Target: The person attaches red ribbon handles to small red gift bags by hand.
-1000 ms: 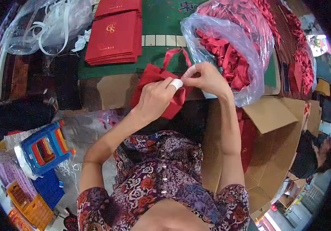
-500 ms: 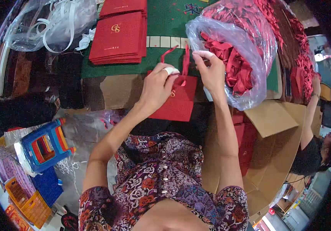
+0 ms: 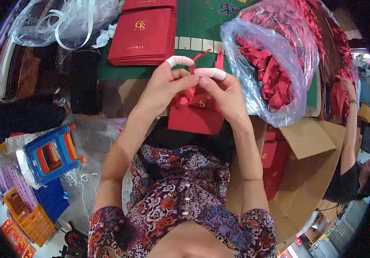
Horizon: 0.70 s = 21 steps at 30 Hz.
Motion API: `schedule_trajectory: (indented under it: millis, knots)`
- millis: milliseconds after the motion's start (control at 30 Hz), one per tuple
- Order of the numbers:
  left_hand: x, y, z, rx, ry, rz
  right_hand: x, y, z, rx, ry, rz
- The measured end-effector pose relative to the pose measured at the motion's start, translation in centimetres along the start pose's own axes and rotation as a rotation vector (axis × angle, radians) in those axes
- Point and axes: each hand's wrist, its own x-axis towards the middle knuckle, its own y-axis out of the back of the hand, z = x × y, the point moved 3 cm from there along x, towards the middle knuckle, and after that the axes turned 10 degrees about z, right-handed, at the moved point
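Ribbon [image 3: 189, 94], red and shiny, is pinched in the nearly closed fingers of the left hand [image 3: 161, 84] and the right hand [image 3: 227, 92]. Their tips meet over a little red bag [image 3: 195, 120], which pokes out past the front edge of the green tabletop [image 3: 200, 21]. Green shows between the red stack [image 3: 140, 36] and the see-through sack [image 3: 232, 45], close beside the right hand. Hands hide the bag's top and just where each grips.
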Motion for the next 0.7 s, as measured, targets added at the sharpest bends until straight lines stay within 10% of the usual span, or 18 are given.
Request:
schedule_trajectory:
  millis: [233, 433, 533, 700]
  knots:
    - [-0.5, 0.1, -1.0, -0.140, 0.145, -0.168, 0.0, 0.7, 1.8, 0.227, -0.291, -0.178]
    - [-2.6, 0.6, -0.1, 0.315, -0.148, 0.090, -0.9, 0.8, 0.0, -0.001, -0.132, -0.020]
    - [-3.6, 0.4, 0.7, 1.092, -0.820, 0.295, -1.8, 0.7, -0.3, -0.234, -0.020, 0.078]
    - [-2.9, 0.1, -0.8, 1.361, -0.835, 0.240, -1.9, -0.5, 0.9, -0.610, 0.203, 0.173]
